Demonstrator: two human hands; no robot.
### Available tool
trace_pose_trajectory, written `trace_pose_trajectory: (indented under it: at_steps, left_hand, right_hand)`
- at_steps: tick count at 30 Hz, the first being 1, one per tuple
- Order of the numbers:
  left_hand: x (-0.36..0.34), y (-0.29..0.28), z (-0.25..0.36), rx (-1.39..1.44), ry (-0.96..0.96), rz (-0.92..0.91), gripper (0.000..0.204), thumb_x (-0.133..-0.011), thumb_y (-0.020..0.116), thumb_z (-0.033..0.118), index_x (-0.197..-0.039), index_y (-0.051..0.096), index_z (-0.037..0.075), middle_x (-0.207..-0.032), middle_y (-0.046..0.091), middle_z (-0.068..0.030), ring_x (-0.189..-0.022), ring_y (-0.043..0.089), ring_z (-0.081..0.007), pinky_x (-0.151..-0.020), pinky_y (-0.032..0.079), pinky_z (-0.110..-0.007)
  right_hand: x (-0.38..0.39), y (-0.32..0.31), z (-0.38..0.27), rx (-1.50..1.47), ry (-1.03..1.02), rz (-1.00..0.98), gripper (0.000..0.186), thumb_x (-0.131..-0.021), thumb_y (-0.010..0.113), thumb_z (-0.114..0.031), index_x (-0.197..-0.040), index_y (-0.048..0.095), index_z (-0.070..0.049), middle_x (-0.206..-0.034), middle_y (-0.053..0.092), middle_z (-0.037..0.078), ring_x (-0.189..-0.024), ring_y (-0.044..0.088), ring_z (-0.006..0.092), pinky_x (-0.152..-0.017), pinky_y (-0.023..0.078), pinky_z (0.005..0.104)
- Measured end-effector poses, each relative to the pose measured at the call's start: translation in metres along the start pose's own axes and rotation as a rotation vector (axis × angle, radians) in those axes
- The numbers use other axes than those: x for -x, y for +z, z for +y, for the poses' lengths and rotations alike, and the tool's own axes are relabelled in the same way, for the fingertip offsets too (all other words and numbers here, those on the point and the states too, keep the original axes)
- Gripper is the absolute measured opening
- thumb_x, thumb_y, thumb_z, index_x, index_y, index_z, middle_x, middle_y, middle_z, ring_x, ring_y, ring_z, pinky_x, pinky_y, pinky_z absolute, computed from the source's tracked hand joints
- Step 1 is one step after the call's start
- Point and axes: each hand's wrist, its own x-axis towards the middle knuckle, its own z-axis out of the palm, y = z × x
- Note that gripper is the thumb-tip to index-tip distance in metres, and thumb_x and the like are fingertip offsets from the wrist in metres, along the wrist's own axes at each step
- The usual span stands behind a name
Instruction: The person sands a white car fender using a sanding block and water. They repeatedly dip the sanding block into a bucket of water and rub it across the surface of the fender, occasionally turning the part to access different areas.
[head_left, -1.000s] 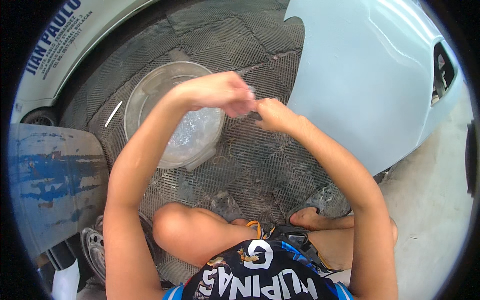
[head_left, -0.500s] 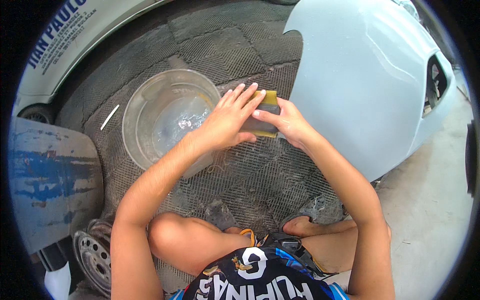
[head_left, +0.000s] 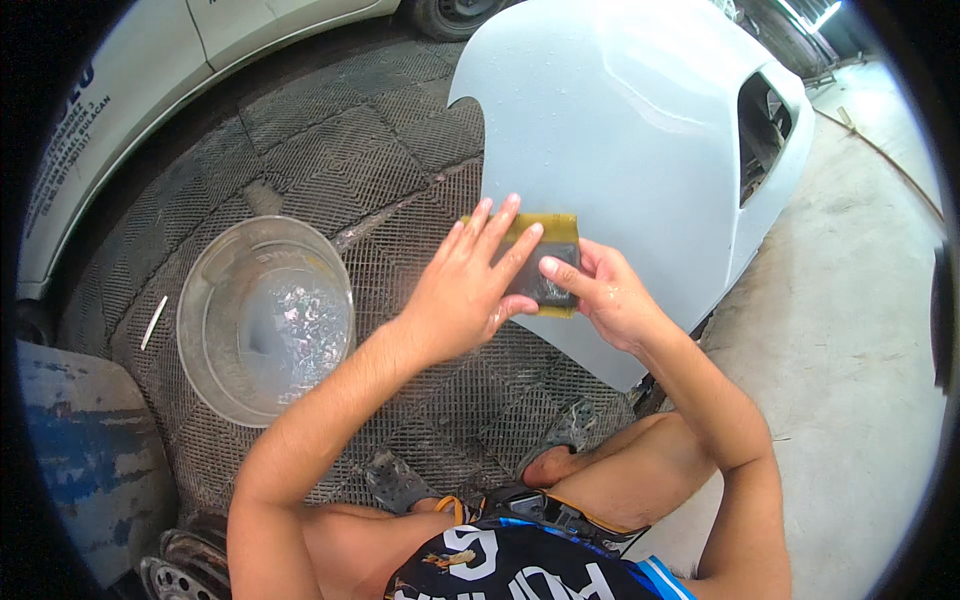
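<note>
Two bare hands are being used to hold a dark grey sanding block, with a yellow sheet being shown along its upper and lower edges. The block is being held out in front of the person, between a round plastic tub of cloudy water on the left and a pale car body panel on the right, above ribbed floor matting. In view the panel's near left edge is being overlapped by the block; whether the two are touching cannot be told. By the left hand, its fingers spread, the left part of the block is being covered, the thumb being set at the lower edge. By the right hand, the right end is being pinched, thumb on the dark face and fingers behind, where their reach is being hidden. A wet sheen is being shown on that face, so a slippery surface is being presumed. The block is being judged light and fairly stiff, the sheet thin, bendable and likelier to be creased or torn. The firmest hold is being judged to lie at the short ends, block and sheet being clamped together, rather than at the yellow margins.
</note>
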Motion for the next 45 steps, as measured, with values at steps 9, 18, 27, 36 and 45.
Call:
trace_pose_trajectory:
  at_steps: [9,18,27,36,45]
  left_hand:
    - [0.017,0.010,0.015,0.235,-0.097,-0.075,0.105,-0.069,0.088,0.031,-0.153,0.032,0.003,-0.146,0.044,-0.0190,-0.137,0.041,-0.0421,-0.114,0.031,-0.055]
    - [0.018,0.029,0.033,-0.010,-0.039,0.055,0.097,-0.065,0.088,0.015,-0.148,0.040,0.003,-0.135,0.050,-0.0201,-0.122,0.053,-0.0395,-0.102,0.045,-0.050]
    - [0.014,0.019,0.025,0.193,-0.123,-0.006,0.100,-0.065,0.088,0.014,-0.152,0.038,0.004,-0.127,0.056,-0.0171,-0.112,0.060,-0.0368,-0.092,0.052,-0.044]
    - [0.009,0.001,0.024,0.415,-0.089,-0.032,0.082,-0.083,0.078,0.020,-0.154,0.038,0.014,-0.134,0.056,-0.0200,-0.114,0.061,-0.0402,-0.095,0.052,-0.044]
    - [0.012,-0.034,-0.022,0.345,-0.159,0.059,0.062,-0.085,0.074,0.011,-0.144,0.051,0.011,-0.128,0.056,-0.0185,-0.116,0.060,-0.0368,-0.098,0.050,-0.044]
  right_hand:
    - [0.014,0.005,0.029,0.316,-0.104,-0.114,0.041,-0.093,0.068,-0.004,-0.131,0.054,0.003,-0.117,0.067,0.010,-0.105,0.064,0.0153,-0.093,0.053,0.0332]
    - [0.010,0.000,0.035,0.050,-0.072,0.056,0.039,-0.091,0.072,-0.005,-0.127,0.059,0.001,-0.117,0.065,0.011,-0.110,0.060,0.0174,-0.094,0.054,0.0342]
    - [0.010,-0.006,0.022,-0.111,-0.017,-0.073,0.058,-0.090,0.076,-0.013,-0.139,0.049,0.001,-0.127,0.060,0.016,-0.116,0.061,0.0255,-0.085,0.064,0.0364]
    - [0.009,-0.018,0.013,0.097,-0.160,-0.187,0.090,-0.080,0.086,-0.018,-0.153,0.036,-0.003,-0.143,0.050,0.017,-0.124,0.056,0.0261,-0.104,0.048,0.0398]
    - [0.013,-0.009,0.008,0.331,-0.251,0.042,0.077,-0.081,0.086,-0.023,-0.146,0.050,-0.007,-0.135,0.061,0.011,-0.118,0.061,0.0205,-0.097,0.053,0.0373]
